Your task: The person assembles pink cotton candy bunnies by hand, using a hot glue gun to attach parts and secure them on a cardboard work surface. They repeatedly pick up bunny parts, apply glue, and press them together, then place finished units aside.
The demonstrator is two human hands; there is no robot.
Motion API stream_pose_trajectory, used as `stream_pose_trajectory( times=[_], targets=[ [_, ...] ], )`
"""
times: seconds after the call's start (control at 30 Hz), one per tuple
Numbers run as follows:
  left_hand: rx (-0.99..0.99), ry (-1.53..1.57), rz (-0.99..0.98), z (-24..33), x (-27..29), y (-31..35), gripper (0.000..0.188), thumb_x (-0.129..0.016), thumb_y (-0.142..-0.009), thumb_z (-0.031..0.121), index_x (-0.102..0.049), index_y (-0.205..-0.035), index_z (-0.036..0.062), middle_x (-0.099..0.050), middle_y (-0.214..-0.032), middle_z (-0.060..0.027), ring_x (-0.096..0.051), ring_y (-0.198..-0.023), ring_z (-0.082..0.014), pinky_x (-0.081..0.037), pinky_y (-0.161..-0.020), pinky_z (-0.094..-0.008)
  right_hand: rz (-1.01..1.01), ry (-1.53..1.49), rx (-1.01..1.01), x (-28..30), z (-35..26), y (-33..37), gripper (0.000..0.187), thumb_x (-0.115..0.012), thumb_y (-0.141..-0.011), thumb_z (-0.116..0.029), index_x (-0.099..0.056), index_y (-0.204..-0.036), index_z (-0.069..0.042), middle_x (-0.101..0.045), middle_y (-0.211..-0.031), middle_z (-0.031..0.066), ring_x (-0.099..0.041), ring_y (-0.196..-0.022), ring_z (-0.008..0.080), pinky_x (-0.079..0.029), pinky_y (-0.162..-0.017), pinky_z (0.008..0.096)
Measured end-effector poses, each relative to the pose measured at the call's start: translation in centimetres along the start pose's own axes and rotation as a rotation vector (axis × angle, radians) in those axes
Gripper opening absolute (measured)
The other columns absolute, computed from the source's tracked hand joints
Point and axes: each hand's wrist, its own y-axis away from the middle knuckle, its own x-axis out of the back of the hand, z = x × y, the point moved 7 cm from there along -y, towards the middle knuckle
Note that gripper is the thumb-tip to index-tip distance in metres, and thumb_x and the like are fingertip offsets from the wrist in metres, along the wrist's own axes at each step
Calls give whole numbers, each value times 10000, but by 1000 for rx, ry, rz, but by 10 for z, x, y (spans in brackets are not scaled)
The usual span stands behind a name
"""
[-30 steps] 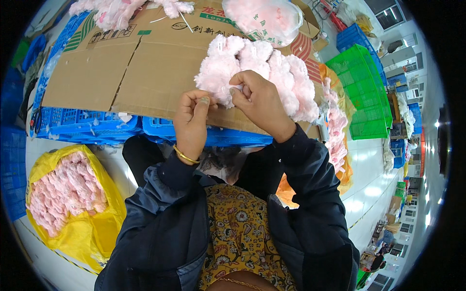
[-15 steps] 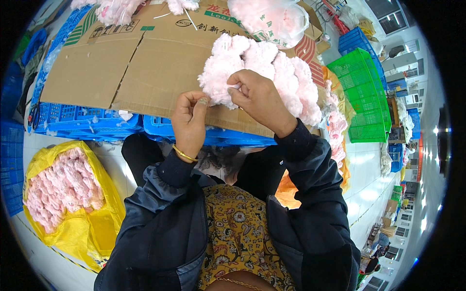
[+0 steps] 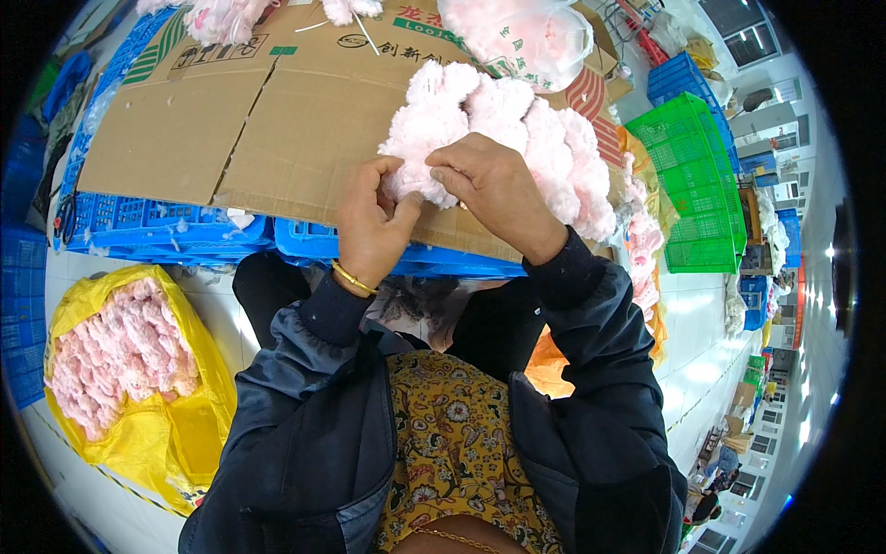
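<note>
Right fingers (image 3: 461, 157) pinch pink plush (image 3: 420, 129) near front edge of cardboard (image 3: 305, 138); left fingers (image 3: 406, 212), grip unclear, have open room leftward.

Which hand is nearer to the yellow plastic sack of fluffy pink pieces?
Left. The left hand is up and to the right of the yellow plastic sack in the picture; the right hand is farther off to the right.

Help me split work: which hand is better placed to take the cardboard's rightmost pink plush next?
Probably the right hand: it's nearer that plush; the left hand is farther left.
</note>
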Motion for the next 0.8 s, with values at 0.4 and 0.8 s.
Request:
stream_pose_trajectory(
  times=[0.4, 0.8],
  targets=[
    [-112, -261, -44, 11, -11, -10, 454, -692, -729, 18, -550, -1161, 15, -569, -1058, -165, -593, -860, -313, -507, -738, -377, -70, 165, 40, -14, 1, -3, 85, -663, -854, -129, -679, -896, -57, -648, -842, 109, -626, -821, 304, -509, -732, 393],
    [-61, -319, -104, -1, -17, -10, 399, -694, -764, 45, -551, -1134, -3, -591, -997, -172, -598, -857, -304, -497, -756, -376, -36, 335, 132, -20, -3, -3, 39, -592, -780, -105, -581, -779, -68, -576, -729, 114, -617, -754, 304, -497, -685, 413]
  ],
)
